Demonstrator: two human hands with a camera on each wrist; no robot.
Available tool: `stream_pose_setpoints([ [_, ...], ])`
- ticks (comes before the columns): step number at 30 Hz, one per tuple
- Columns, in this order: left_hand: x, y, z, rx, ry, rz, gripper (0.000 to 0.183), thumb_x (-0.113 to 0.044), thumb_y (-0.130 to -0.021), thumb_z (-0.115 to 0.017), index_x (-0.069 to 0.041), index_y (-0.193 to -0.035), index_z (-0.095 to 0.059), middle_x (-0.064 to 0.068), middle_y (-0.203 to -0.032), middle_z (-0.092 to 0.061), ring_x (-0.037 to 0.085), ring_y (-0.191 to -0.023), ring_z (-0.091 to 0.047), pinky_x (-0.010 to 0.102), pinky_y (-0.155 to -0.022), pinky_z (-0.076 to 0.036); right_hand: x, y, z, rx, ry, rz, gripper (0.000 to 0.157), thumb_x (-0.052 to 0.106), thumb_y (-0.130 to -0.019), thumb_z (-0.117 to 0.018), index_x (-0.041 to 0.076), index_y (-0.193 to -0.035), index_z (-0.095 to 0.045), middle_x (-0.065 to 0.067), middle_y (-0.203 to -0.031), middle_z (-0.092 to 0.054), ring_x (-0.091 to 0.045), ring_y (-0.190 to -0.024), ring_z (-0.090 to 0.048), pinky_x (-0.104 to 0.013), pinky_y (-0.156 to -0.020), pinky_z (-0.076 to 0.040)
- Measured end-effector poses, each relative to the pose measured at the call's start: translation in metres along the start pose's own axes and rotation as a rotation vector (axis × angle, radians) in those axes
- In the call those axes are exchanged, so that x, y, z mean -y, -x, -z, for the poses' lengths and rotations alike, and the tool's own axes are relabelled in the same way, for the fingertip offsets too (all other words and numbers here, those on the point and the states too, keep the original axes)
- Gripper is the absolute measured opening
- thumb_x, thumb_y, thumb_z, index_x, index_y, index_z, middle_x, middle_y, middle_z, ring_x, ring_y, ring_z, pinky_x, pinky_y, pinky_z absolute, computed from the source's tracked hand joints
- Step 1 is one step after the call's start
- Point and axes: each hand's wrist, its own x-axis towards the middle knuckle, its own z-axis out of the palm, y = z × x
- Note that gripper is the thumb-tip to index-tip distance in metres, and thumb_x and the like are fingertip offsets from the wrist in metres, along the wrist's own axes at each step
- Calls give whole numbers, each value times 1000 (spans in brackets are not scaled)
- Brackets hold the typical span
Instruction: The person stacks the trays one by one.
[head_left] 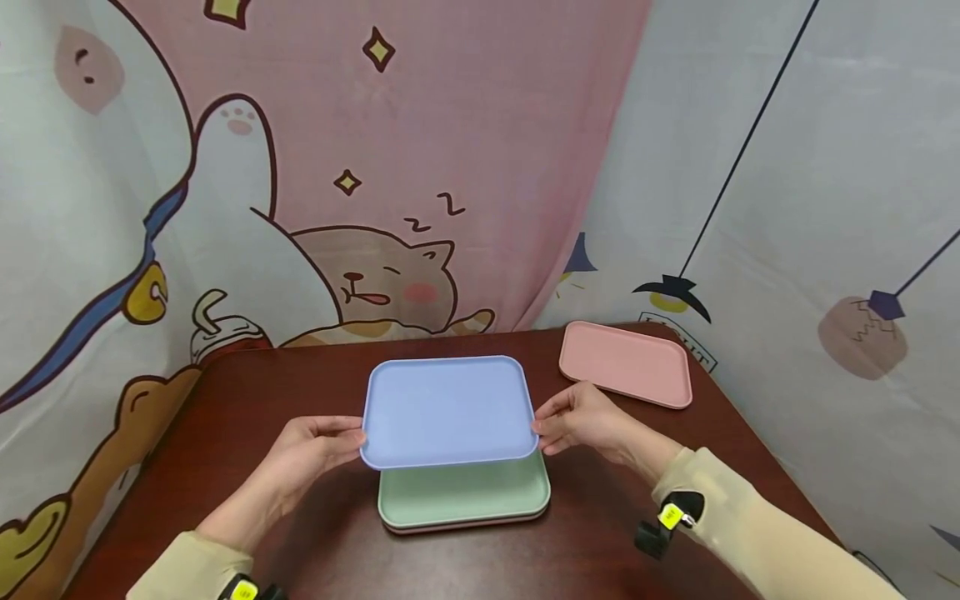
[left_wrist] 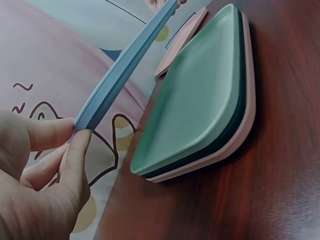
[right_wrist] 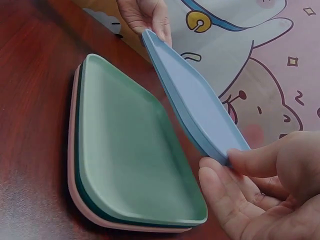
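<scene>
The left hand (head_left: pixel 315 452) and right hand (head_left: pixel 585 423) are holding up a light-blue rectangular tray with rounded corners (head_left: pixel 448 412), one at each short side. The left hand's fingers are pinching the tray's left rim against the thumb, parted only by the rim; the right hand's fingers and thumb are gripping the right rim the same way. The tray is hovering over the table, midway between its left and right edges, with its hollow face turned up and apart from the stack below.

That stack is lying on the dark reddish-brown wooden table (head_left: pixel 300 375): a pale-green rectangular tray (head_left: pixel 465 497) is sitting on a dark-green tray (left_wrist: pixel 242 100), which is resting on a pale-pink bottom tray (left_wrist: pixel 251 90). Another tray, a flat pink rectangular one (head_left: pixel 626 364), is lying near the table's far right corner. Cartoon-printed fabric (head_left: pixel 525 125) is hanging behind the table's far edge.
</scene>
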Motion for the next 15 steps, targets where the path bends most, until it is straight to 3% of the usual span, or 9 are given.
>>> stream_pose_setpoints([
  [15, 23, 6, -9, 17, -6, 5, 38, 1, -95, -76, 19, -127, -65, 17, -106, -74, 21, -93, -73, 38, -90, -63, -19, 13, 0, 22, 33, -20, 21, -1, -92, -80, -15, -106, -72, -24, -87, -75, -25, -72, -76, -41, -70, -67],
])
